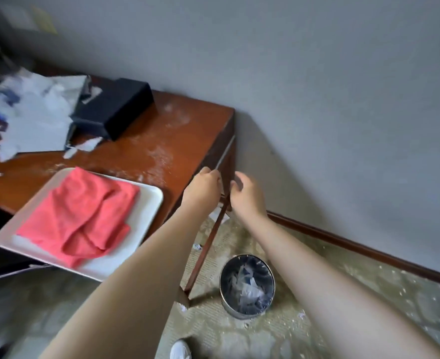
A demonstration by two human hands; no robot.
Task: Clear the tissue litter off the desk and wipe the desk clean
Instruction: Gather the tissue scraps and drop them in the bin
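**Hazards at the desk corner: scatter, spill and tipping**

Head view. Both hands are at the right-hand corner of the desk point(177, 130), above the waste bin point(247, 286) on the floor. The left hand point(203, 186) has its fingers curled at the desk edge; whether it pinches any tissue cannot be told. The right hand point(247, 194) is loosely curled just beyond the corner, with nothing visible in it.

The tissue litter point(32, 112) lies mostly at the far left of the desk, piled against a dark box point(115, 107). Small scraps point(84, 147) lie in front of the box, and fine white dust point(159, 156) covers the surface between them and the corner. The red cloth point(79, 213) lies folded on a white tray point(146, 203).

Probable faults:

- The bin stands offset from the corner. Litter swept over the edge is likely to miss it; scraps and crumbs already lie on the carpet point(317, 294).
- The tray overhangs the near desk edge. A forearm passing above it could tip it and drop the cloth.
- Wiping before the large pile is removed would probably drag shreds into the dust and spread both.
- A fast sweep would likely lift the light dust off the desk.
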